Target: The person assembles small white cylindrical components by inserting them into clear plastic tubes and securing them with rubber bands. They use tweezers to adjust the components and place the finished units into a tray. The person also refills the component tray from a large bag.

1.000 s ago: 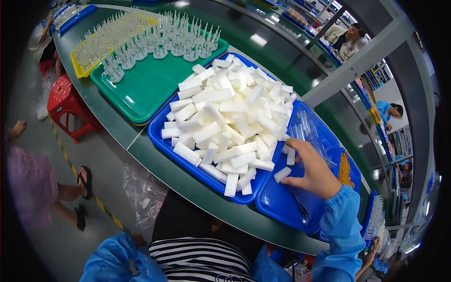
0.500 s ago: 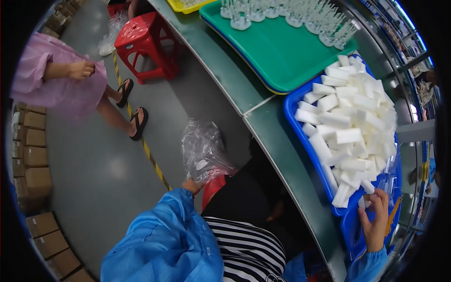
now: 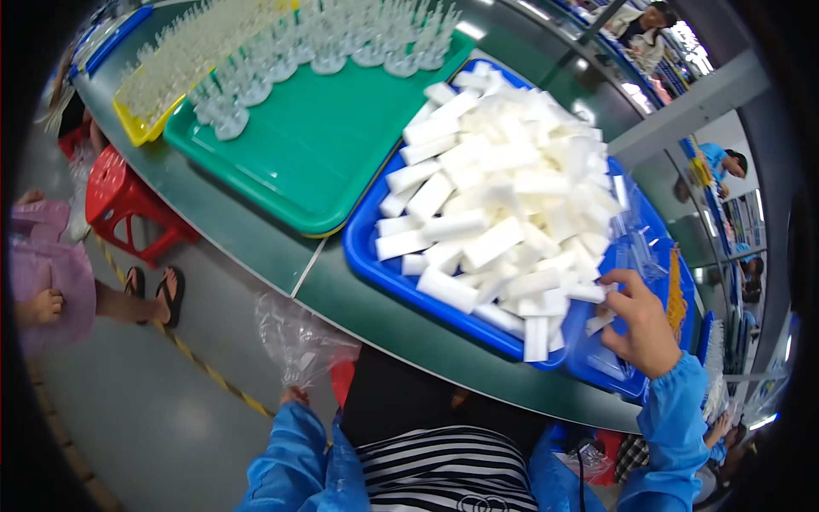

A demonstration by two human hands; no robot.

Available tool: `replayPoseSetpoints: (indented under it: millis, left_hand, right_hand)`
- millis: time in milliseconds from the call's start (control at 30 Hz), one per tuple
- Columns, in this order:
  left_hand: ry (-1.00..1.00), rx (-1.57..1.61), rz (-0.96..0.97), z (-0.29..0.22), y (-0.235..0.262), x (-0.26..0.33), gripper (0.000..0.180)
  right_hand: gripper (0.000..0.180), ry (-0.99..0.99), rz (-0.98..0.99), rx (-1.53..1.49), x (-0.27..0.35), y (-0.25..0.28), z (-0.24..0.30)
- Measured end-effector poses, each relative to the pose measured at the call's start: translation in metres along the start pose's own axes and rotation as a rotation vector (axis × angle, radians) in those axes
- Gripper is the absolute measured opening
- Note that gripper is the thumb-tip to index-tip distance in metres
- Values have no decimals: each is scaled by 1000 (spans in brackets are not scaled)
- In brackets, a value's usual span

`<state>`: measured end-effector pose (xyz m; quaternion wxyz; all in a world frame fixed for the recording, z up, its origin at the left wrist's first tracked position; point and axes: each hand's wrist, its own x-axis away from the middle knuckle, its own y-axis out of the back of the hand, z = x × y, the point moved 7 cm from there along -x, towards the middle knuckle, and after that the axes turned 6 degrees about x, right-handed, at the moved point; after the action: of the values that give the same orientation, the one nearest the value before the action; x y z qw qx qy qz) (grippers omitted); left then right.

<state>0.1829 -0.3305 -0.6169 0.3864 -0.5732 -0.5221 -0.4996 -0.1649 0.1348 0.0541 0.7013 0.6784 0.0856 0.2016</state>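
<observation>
A big heap of white foam blocks (image 3: 503, 196) fills a blue tray (image 3: 363, 247) on the green table. My right hand (image 3: 644, 328) is at the heap's near right edge, thumb and index finger bent around a small white foam block (image 3: 600, 322); its far end is hidden. The index fingertip is right beside another block of the heap. Under this hand lies a second blue tray (image 3: 627, 386) with clear plastic pieces (image 3: 636, 256) in it. Low at the left, beyond the table edge, my left hand (image 3: 294, 395) is closed on the gathered part of a clear plastic bag (image 3: 299, 341).
A green tray (image 3: 290, 171) holds rows of clear spiked parts, with a yellow tray (image 3: 136, 128) of similar parts beyond. A grey post (image 3: 691, 102) rises at right. A red stool (image 3: 128, 205) and a person in pink (image 3: 51, 273) are at left; other people sit further off.
My view has swung toward the table, so the trays appear further left and more people show at right. My left hand still grips the bag; my right hand stays by the heap's edge.
</observation>
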Motion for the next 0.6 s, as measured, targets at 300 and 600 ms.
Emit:
replayPoseSetpoints:
  millis: [300, 600]
  left_hand:
    - [-870, -306, 203, -104, -131, 213, 9]
    - [-941, -245, 310, -155, -104, 356, 3]
  right_hand:
    - [27, -111, -80, -343, 30, 5, -36]
    - [29, 370, -420, -193, -34, 98, 45]
